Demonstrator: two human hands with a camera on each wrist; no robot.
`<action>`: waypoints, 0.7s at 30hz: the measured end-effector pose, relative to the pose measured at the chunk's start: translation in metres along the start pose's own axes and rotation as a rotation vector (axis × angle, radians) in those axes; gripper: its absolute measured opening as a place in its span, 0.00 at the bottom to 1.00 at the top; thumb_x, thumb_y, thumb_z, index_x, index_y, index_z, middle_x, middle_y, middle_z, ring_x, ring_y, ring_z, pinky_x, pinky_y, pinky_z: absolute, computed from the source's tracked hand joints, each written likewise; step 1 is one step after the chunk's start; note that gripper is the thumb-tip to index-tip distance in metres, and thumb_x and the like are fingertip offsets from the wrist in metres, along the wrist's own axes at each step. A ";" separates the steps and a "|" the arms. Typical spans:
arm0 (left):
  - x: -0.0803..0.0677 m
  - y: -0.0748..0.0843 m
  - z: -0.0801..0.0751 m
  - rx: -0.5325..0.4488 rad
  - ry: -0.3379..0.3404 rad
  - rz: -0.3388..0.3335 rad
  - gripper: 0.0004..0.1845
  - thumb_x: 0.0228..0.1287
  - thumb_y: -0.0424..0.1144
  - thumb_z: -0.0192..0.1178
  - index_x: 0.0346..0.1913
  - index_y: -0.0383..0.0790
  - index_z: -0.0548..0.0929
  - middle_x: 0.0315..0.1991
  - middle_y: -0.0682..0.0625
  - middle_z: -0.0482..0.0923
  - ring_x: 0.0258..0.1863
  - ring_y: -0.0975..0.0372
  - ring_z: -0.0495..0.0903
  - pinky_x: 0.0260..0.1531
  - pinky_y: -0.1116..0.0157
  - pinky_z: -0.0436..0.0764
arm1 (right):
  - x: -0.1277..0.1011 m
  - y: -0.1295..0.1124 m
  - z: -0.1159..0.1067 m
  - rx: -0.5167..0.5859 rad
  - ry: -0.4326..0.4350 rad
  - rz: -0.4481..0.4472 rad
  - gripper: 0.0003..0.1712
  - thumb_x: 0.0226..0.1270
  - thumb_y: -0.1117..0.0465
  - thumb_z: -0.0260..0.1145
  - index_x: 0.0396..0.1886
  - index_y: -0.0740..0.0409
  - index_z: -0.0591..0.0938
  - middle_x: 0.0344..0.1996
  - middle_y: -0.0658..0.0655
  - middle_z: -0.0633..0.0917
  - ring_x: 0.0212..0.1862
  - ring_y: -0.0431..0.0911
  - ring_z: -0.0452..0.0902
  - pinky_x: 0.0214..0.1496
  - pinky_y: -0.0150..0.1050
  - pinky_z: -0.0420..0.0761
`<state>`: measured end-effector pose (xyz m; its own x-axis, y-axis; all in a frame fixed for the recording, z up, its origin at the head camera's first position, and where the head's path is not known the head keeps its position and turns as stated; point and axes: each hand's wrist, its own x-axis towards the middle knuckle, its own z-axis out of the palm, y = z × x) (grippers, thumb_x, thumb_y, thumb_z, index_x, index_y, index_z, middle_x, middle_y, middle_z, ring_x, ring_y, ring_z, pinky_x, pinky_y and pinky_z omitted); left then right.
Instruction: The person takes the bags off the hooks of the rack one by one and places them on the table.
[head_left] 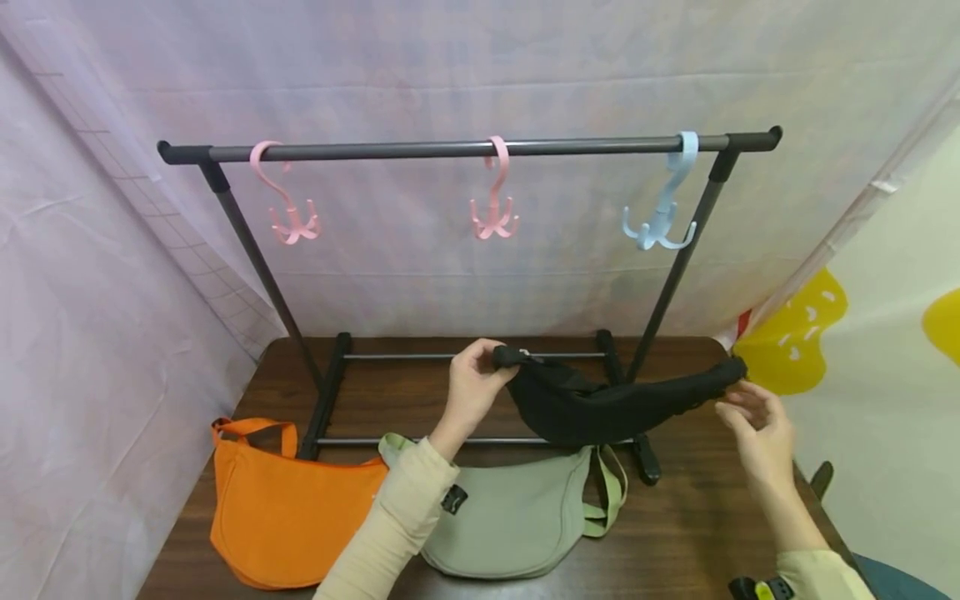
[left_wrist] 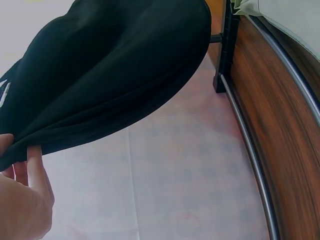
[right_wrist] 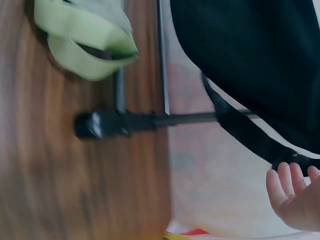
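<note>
The left hand (head_left: 471,382) pinches one end of a black bag (head_left: 600,404), its fingers curled round the fabric at the bag's upper left corner. The bag hangs in a sagging curve above the worktop (head_left: 675,533), held up in front of the lower bars of a clothes rack (head_left: 465,150). In the left wrist view the black bag (left_wrist: 110,70) fills the upper half, and the left hand (left_wrist: 22,200) grips its edge from below, with the fingertips (left_wrist: 35,152) pressed into the cloth.

The right hand (head_left: 759,425) sits just beside the bag's other end, fingers loosely spread and relaxed. From the head view it looks as if the fingertips only brush that end rather than grip it, though the contact is hard to make out. In the right wrist view the right hand (right_wrist: 295,195) shows straight fingers just under the strap end of the black bag (right_wrist: 260,55), holding nothing.

On the worktop below lie a green bag (head_left: 517,521), its strap looped to the right, and an orange bag (head_left: 281,508) to its left, touching it. The rack's top rail carries three plastic hooks: a pink hook (head_left: 288,204) on the left, a second pink hook (head_left: 493,200) in the middle, and a blue hook (head_left: 663,208) on the right. All three hang bare.
</note>
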<state>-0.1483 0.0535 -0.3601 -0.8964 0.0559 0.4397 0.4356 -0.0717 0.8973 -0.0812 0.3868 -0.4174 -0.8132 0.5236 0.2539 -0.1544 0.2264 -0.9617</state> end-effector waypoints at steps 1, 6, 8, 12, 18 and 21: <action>0.000 0.000 0.000 0.002 0.001 -0.002 0.09 0.44 0.19 0.63 0.31 0.21 0.77 0.30 0.32 0.77 0.28 0.71 0.72 0.27 0.77 0.73 | 0.001 0.012 0.000 0.089 -0.036 -0.001 0.21 0.56 0.71 0.62 0.50 0.54 0.73 0.34 0.42 0.78 0.34 0.30 0.75 0.36 0.20 0.75; -0.001 -0.002 -0.001 0.018 -0.011 -0.007 0.09 0.44 0.20 0.63 0.32 0.21 0.77 0.30 0.32 0.77 0.28 0.72 0.72 0.26 0.77 0.73 | 0.032 0.115 -0.015 0.572 -0.293 -0.042 0.24 0.59 0.77 0.55 0.57 0.65 0.71 0.43 0.57 0.79 0.43 0.45 0.79 0.41 0.34 0.80; -0.001 -0.002 -0.002 0.019 -0.014 -0.004 0.09 0.45 0.20 0.63 0.32 0.20 0.77 0.30 0.32 0.77 0.28 0.72 0.72 0.26 0.77 0.73 | 0.043 0.141 -0.017 0.658 -0.335 -0.015 0.25 0.59 0.79 0.53 0.58 0.67 0.70 0.45 0.61 0.79 0.46 0.50 0.78 0.42 0.38 0.80; -0.001 -0.003 -0.002 0.019 -0.014 0.000 0.09 0.45 0.20 0.63 0.32 0.21 0.77 0.30 0.32 0.77 0.28 0.72 0.72 0.26 0.77 0.74 | 0.031 0.112 -0.003 0.702 -0.366 0.065 0.23 0.59 0.75 0.58 0.56 0.66 0.70 0.45 0.60 0.77 0.48 0.50 0.78 0.45 0.41 0.79; 0.000 -0.023 -0.001 0.026 -0.007 -0.001 0.09 0.44 0.21 0.64 0.32 0.24 0.78 0.31 0.36 0.78 0.29 0.70 0.73 0.27 0.74 0.75 | -0.003 0.023 0.025 0.792 -0.326 0.270 0.15 0.62 0.75 0.54 0.47 0.58 0.70 0.37 0.53 0.78 0.39 0.43 0.80 0.44 0.36 0.80; 0.000 -0.028 0.000 0.025 -0.011 -0.015 0.09 0.44 0.21 0.64 0.32 0.25 0.78 0.31 0.37 0.79 0.30 0.69 0.74 0.27 0.73 0.76 | -0.005 0.014 0.031 0.704 -0.219 0.358 0.15 0.61 0.76 0.54 0.43 0.56 0.70 0.32 0.50 0.78 0.35 0.40 0.80 0.41 0.33 0.80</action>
<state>-0.1607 0.0554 -0.3854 -0.9019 0.0673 0.4266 0.4243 -0.0458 0.9044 -0.0969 0.3619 -0.4351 -0.9600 0.2778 -0.0363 -0.1219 -0.5309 -0.8386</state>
